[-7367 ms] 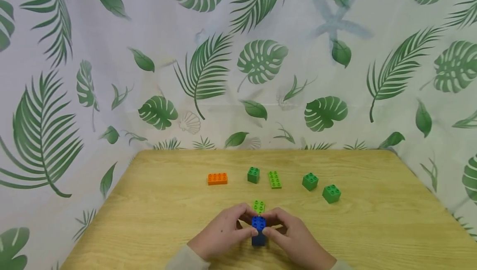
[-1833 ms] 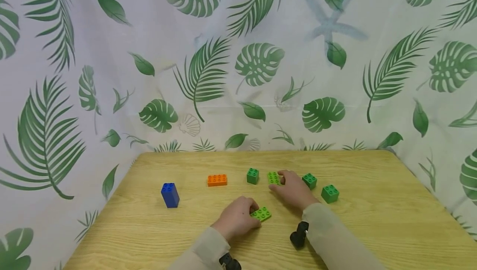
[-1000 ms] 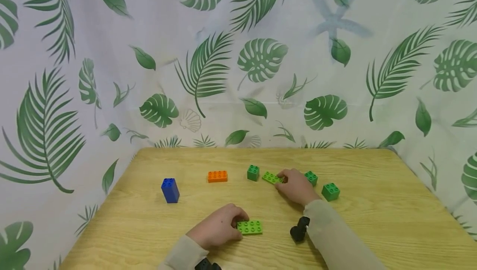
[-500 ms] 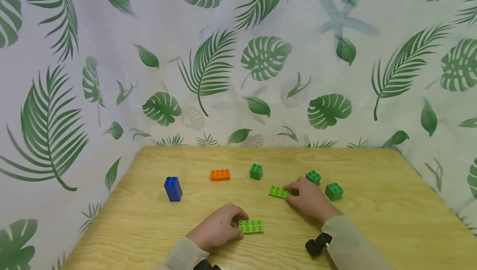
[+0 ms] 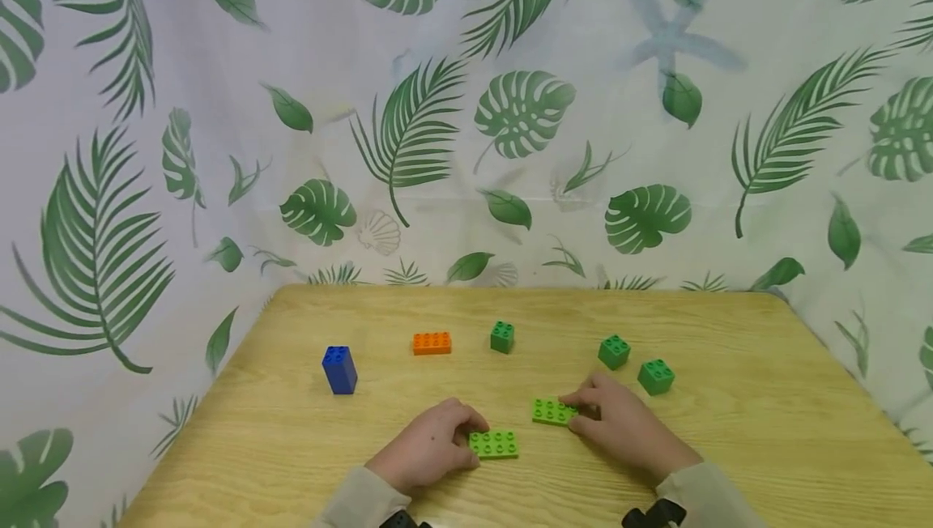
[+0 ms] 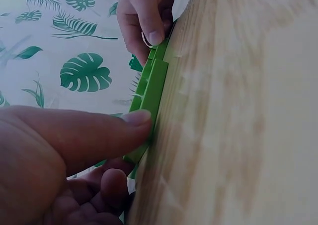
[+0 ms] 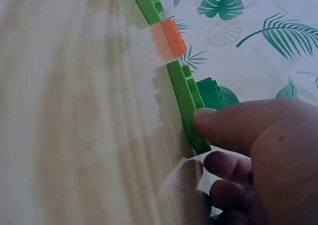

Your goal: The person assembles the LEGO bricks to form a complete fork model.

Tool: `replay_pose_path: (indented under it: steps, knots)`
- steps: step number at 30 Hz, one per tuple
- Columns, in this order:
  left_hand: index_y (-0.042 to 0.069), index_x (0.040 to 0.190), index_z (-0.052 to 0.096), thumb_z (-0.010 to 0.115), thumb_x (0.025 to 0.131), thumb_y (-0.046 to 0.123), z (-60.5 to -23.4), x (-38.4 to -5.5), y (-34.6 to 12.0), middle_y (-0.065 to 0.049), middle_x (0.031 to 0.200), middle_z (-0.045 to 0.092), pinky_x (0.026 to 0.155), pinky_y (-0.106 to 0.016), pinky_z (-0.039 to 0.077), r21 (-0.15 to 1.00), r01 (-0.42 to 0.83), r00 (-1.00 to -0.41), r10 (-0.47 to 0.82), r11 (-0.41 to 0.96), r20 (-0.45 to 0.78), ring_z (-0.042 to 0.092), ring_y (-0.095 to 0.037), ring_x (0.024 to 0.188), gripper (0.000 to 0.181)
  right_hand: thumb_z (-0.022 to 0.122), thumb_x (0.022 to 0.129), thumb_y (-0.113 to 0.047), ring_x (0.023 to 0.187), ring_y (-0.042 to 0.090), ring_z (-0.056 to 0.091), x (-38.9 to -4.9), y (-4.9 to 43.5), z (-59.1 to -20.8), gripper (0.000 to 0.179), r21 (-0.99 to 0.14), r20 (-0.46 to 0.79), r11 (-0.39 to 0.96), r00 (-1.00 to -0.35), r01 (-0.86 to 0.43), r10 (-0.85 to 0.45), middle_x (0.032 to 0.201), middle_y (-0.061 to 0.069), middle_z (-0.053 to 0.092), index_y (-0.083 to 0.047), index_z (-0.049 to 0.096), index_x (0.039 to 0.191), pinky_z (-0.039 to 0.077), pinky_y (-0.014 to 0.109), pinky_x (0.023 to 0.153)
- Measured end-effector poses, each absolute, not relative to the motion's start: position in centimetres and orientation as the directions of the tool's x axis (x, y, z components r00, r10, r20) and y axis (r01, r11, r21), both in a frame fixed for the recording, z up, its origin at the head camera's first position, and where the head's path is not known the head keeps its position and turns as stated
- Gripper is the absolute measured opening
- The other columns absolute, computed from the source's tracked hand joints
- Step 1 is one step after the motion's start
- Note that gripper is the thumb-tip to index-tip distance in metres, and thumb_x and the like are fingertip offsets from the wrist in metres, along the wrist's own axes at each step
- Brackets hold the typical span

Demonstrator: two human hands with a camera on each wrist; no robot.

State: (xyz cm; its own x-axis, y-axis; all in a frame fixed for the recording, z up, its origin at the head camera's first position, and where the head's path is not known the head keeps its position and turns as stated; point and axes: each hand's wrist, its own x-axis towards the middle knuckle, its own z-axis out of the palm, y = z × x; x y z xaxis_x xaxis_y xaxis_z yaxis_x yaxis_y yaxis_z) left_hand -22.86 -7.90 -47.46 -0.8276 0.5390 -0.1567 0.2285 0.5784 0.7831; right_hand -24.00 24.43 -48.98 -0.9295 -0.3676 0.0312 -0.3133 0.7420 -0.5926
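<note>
Left hand: your left hand (image 5: 430,443) pinches the left end of the near lime brick (image 5: 494,445), thumb on the side closest to you, fingers on the far side.
Right hand: your right hand (image 5: 619,423) grips the right end of the far lime brick (image 5: 548,410) between thumb and fingers.
Lime bricks: both are flat, studs up, two rows of four; yours on the right lies farther out and to the right of the other, with a gap between them. You cannot tell whether the far one touches the wooden table (image 5: 240,447).
Blue block: the tall blue block (image 5: 340,371) stands upright on your left, well apart from both hands.
Orange brick: the orange brick (image 5: 432,343) lies beyond your left hand, long side facing you.
Green cubes: one green cube (image 5: 501,337) sits just right of the orange brick; two more green cubes (image 5: 657,377) stand near each other beyond your right hand.
Backdrop: a leaf-print cloth (image 5: 430,228) hangs behind the table.
</note>
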Motion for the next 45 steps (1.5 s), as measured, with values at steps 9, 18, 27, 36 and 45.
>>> replay_pose_path:
  steps: [9, 18, 27, 36, 45]
  knots:
    - [0.022, 0.119, 0.072, 0.078, 0.089, 0.016, -47.2, -22.9, -7.4, 0.009, 0.099, 0.055, 0.075, -0.028, 0.045, 0.738, 0.284, -0.826, 0.547, 0.612, -0.136, 0.052, -0.011, 0.084, 0.031, 0.068, 0.097, -0.039, 0.085, 0.007, 0.050, -21.1, 24.2, -48.9, 0.033, -0.586, 0.025, 0.729, -0.907, -0.354, -0.421, 0.101, -0.014, 0.050, -0.028, 0.071, 0.128, 0.043, 0.028, 0.074]
    - [0.026, 0.119, 0.072, 0.078, 0.089, 0.018, -47.6, -22.5, -7.4, 0.011, 0.099, 0.055, 0.076, -0.029, 0.046, 0.730, 0.298, -0.828, 0.547, 0.615, -0.123, 0.053, -0.010, 0.085, 0.031, 0.069, 0.096, -0.042, 0.083, 0.006, 0.048, -20.3, 23.4, -48.8, 0.036, -0.566, 0.015, 0.734, -0.896, -0.374, -0.445, 0.102, -0.015, 0.049, -0.027, 0.071, 0.128, 0.043, 0.027, 0.072]
    - [0.025, 0.119, 0.072, 0.077, 0.090, 0.020, -47.6, -22.6, -7.5, 0.011, 0.097, 0.055, 0.075, -0.030, 0.045, 0.725, 0.290, -0.829, 0.543, 0.625, -0.137, 0.053, -0.011, 0.083, 0.030, 0.069, 0.096, -0.043, 0.079, 0.006, 0.048, -20.4, 23.4, -48.7, 0.035, -0.575, 0.014, 0.719, -0.883, -0.391, -0.470, 0.102, -0.016, 0.050, -0.030, 0.071, 0.129, 0.043, 0.027, 0.069]
    - [0.023, 0.120, 0.069, 0.078, 0.089, 0.020, -47.7, -22.5, -7.5, 0.013, 0.102, 0.057, 0.080, -0.032, 0.047, 0.753, 0.262, -0.829, 0.540, 0.603, -0.143, 0.054, -0.009, 0.089, 0.033, 0.068, 0.096, -0.044, 0.075, 0.004, 0.047, -20.2, 23.4, -48.5, 0.037, -0.571, 0.016, 0.717, -0.878, -0.400, -0.478, 0.097, -0.017, 0.050, -0.030, 0.069, 0.130, 0.042, 0.026, 0.066]
    - [0.023, 0.116, 0.070, 0.078, 0.089, 0.021, -47.5, -22.3, -7.4, 0.010, 0.098, 0.055, 0.076, -0.031, 0.046, 0.748, 0.270, -0.831, 0.539, 0.607, -0.138, 0.053, -0.010, 0.085, 0.028, 0.070, 0.096, -0.042, 0.077, 0.005, 0.049, -20.4, 23.5, -49.0, 0.036, -0.578, 0.024, 0.716, -0.886, -0.390, -0.463, 0.097, -0.018, 0.052, -0.031, 0.070, 0.129, 0.043, 0.026, 0.066]
